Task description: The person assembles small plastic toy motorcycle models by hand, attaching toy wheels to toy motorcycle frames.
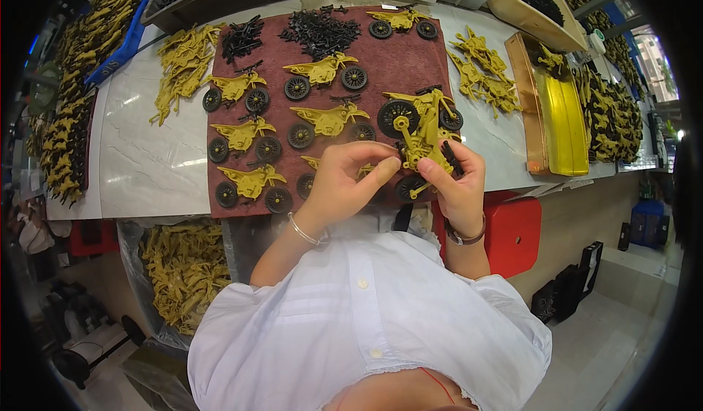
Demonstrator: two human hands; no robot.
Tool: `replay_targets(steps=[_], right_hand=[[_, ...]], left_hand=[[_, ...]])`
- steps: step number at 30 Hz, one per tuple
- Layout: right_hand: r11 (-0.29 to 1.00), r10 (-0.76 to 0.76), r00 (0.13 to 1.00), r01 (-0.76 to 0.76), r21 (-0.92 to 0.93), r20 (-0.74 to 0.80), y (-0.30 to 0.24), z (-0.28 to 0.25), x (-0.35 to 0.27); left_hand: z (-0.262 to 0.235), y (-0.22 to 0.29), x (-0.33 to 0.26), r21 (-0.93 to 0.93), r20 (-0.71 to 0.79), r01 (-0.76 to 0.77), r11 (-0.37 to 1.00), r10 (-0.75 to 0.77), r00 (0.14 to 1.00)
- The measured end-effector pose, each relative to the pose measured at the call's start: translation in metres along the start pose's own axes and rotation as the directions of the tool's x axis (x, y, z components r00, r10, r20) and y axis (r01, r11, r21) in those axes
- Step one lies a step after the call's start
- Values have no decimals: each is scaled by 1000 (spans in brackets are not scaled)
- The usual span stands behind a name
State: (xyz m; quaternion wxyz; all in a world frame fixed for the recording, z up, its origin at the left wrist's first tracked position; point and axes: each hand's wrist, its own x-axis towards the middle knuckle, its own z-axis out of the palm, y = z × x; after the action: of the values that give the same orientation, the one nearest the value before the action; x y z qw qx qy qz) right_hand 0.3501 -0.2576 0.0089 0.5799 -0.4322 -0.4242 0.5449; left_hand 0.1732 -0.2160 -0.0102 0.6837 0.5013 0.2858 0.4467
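Centre frame: left hand (344, 180) and right hand (458, 184) both closed around yellow toy motorcycle (423, 139), above maroon mat (395, 63); fingertip contact partly hidden, probably pinching.

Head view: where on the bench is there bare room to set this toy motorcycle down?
Barest is the white marble bench left of the maroon mat, below the loose yellow parts. A smaller bare strip lies between the mat's right edge and the yellow tray. The mat itself is crowded with finished motorcycles and black small parts.
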Motion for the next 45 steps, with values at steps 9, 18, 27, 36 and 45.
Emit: replay_targets(steps=[9, 18, 27, 36, 45], right_hand=[[1000, 7, 999, -6, 19, -49, 6, 5, 0], [998, 35, 999, -34, 43, -38, 8, 2, -3], [999, 21, 999, -20, 28, -34, 6, 3, -2], [999, -43, 999, 42, -31, -27, 13, 4, -5], [982, -113, 993, 105, -154, -44, 11, 8, -5]], left_hand=[[-1, 6, 1, 417, 36, -145, 897, 143, 989], [-6, -4, 2, 311, 19, -157, 937, 159, 987], [-6, -3, 1, 304, 19, -145, 941, 146, 989], [-6, -4, 1, 181, 8, -172, 968, 173, 985], [0, -3, -2, 186, -97, -87, 979, 107, 990]])
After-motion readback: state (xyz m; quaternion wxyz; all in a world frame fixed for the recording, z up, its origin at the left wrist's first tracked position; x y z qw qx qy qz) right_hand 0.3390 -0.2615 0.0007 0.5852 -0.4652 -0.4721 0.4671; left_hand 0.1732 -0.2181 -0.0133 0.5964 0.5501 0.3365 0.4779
